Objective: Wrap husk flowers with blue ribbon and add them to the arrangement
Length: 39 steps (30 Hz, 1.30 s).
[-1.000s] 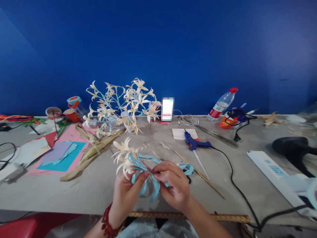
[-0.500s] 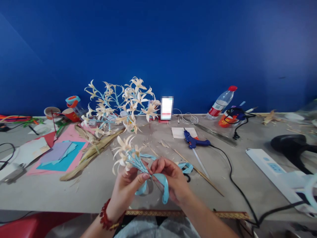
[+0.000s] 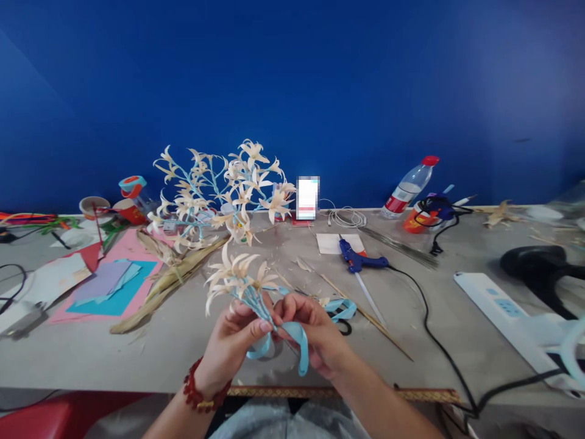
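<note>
A small bunch of cream artificial flowers, its stems wrapped in light blue, tilts up and left over the table's near middle. My left hand is closed around the stems, thumb on top. At the lower end of the stems, my right hand pinches a light blue ribbon. One end of the ribbon hangs in a curl below the fingers, and a loop shows under the stems. More blue ribbon lies just beyond my right hand, by a black scissors-like handle, mostly hidden.
Taller cream flower stems stand at the back. A blue glue gun rests right of centre, its cord running forward. Dried husks and coloured papers lie left. A power strip, leaning bottle and thin stick are right.
The flower bunch has turned slightly in my left hand and its heads sit a little higher. Both hands keep nearly the same place, still holding stems and ribbon.
</note>
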Tool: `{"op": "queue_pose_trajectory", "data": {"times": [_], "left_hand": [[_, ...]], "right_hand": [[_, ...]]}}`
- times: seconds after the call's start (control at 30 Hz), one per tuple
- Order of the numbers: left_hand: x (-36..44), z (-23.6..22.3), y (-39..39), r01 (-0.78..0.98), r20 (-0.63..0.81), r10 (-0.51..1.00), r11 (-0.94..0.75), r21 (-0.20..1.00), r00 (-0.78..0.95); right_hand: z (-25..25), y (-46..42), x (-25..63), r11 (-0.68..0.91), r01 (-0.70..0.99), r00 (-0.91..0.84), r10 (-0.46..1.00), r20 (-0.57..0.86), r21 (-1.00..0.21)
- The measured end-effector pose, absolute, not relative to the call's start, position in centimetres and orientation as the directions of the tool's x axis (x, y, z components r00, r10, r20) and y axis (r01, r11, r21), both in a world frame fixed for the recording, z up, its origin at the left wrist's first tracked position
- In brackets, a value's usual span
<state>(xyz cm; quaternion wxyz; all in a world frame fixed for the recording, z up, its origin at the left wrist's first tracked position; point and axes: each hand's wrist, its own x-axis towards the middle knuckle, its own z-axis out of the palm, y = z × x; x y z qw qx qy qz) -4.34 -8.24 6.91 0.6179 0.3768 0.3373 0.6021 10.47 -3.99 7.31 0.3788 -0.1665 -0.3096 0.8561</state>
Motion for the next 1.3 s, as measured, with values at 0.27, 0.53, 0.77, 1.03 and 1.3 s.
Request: {"op": "queue_pose_trajectory", "data": {"times": [0.27,0.53,0.77,1.03,1.3], "left_hand": [[-3.0,6.5,-8.4,-0.32,0.151,0.973,-0.202,0.926,-0.176],[-3.1,6.2,-8.2,-0.312,0.123,0.971,-0.184,0.932,-0.206],[-3.7,6.6,-7.9,-0.141,0.195,0.967,-0.218,0.966,-0.164],[-3.8,6.4,-7.9,-0.144,0.221,0.962,-0.245,0.959,-0.162],[-4.0,7.2,-7.5,-0.22,0.134,0.99,-0.14,0.965,-0.041]], "right_hand": [[6.8,-3.9,9.8,-0.141,-0.616,-0.406,0.9,0.159,-0.775],[6.6,-4.0,9.9,-0.128,-0.605,-0.386,0.911,0.149,-0.786],[6.4,-3.8,9.8,-0.168,-0.603,-0.382,0.919,0.098,-0.78],[6.7,-3.9,10.0,-0.118,-0.554,-0.373,0.92,0.119,-0.824],[6.9,-3.7,10.7,-0.323,-0.483,-0.469,0.88,-0.071,-0.814]]}}
